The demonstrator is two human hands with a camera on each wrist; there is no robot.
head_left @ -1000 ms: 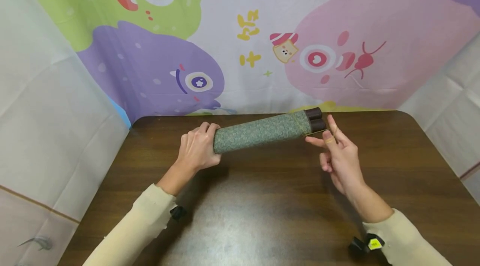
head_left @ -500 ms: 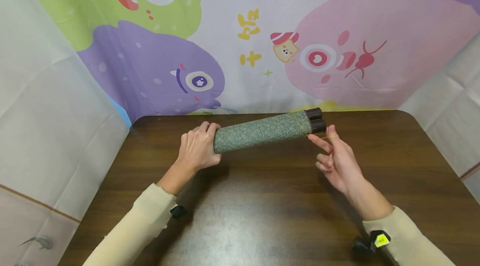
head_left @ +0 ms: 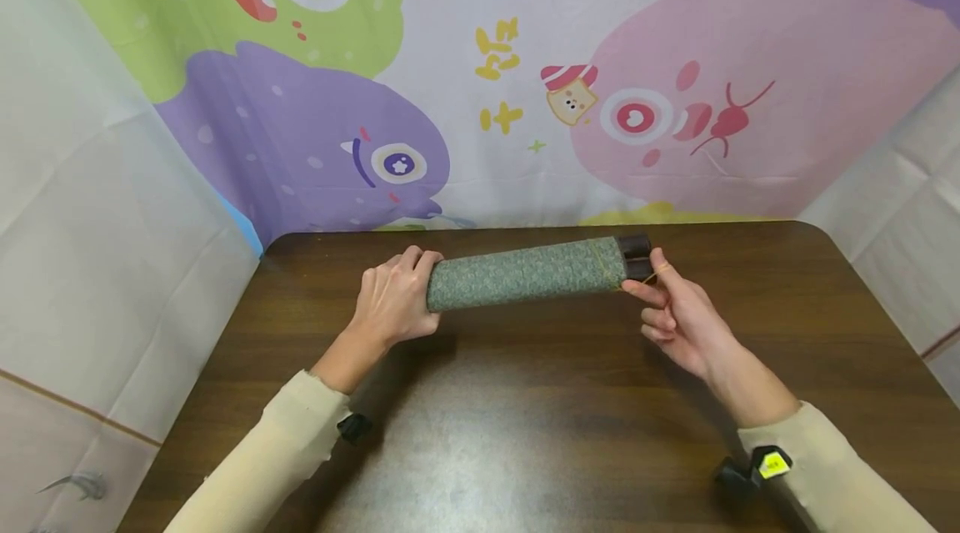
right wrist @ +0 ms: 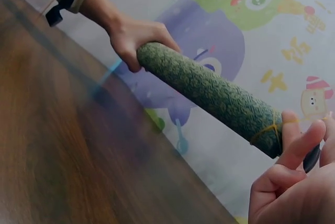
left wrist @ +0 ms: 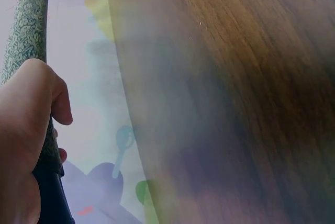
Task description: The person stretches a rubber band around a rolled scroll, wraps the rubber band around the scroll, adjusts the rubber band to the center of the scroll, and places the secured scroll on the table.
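Gripping the green patterned roll (head_left: 525,276) at its nine o'clock end, the left hand (head_left: 397,295) has its fingers wrapped around it. The roll is held aslant above the worktop (head_left: 480,433), near the far edge at twelve o'clock; two dark rod ends (head_left: 636,246) project at its three o'clock end. A yellow band (right wrist: 264,131) circles the roll close to that end and runs out to the right hand (head_left: 690,324), whose fingers hold it stretched. How it passes over the fingertips is too fine to tell. Beyond the far edge hangs a printed curtain (head_left: 480,166), limiting room at twelve o'clock. Pale panels (head_left: 112,183) stand well apart at nine and three o'clock. Wider room for moving extends toward six o'clock.
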